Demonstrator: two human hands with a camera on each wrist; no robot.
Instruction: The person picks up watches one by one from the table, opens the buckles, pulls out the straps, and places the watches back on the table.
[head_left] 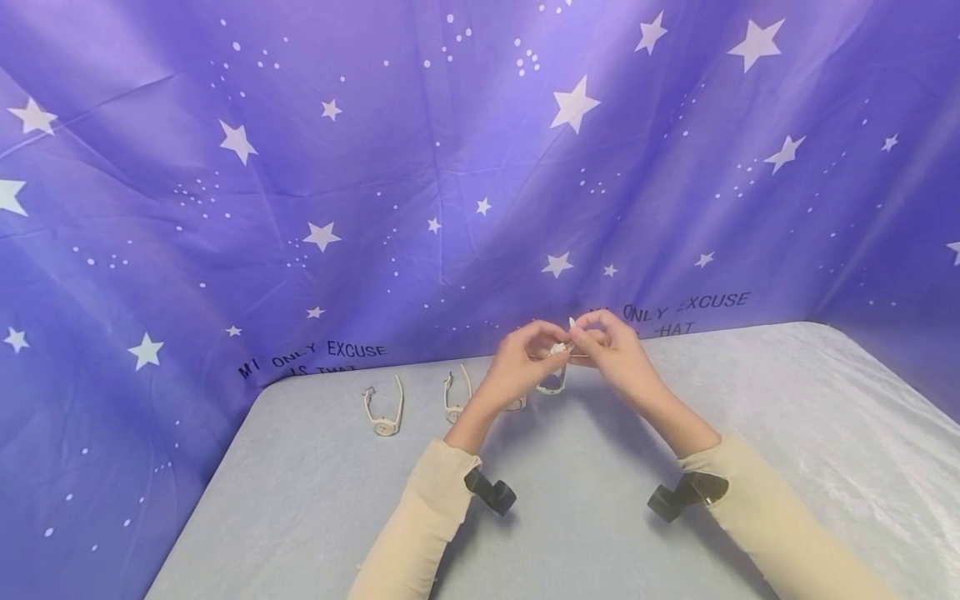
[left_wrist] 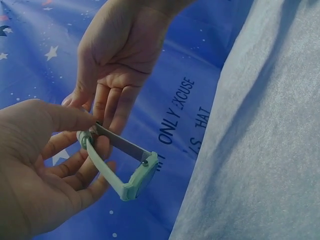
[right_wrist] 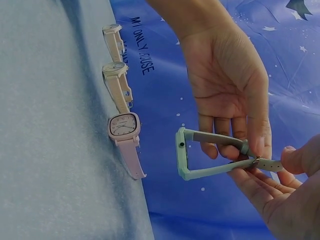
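Note:
Both hands hold a pale mint wristwatch (left_wrist: 142, 176) in the air near the table's far edge. Its strap is bent into a loop, with the square case hanging at the far end from the fingers. My left hand (head_left: 517, 362) pinches the strap at the buckle (right_wrist: 256, 161) between thumb and fingers. The right hand (head_left: 618, 358) has its thumb and fingers at the strap's punched tail (right_wrist: 271, 165), which sticks out past the buckle. In the left wrist view, fingers partly hide the buckle area.
On the grey cloth-covered table (head_left: 337, 500) stand several other watches in a row: a pink square one (right_wrist: 124, 125) and two cream ones (right_wrist: 115, 69). My left hand partly covers one in the head view. A purple star-printed curtain (head_left: 450, 167) hangs behind.

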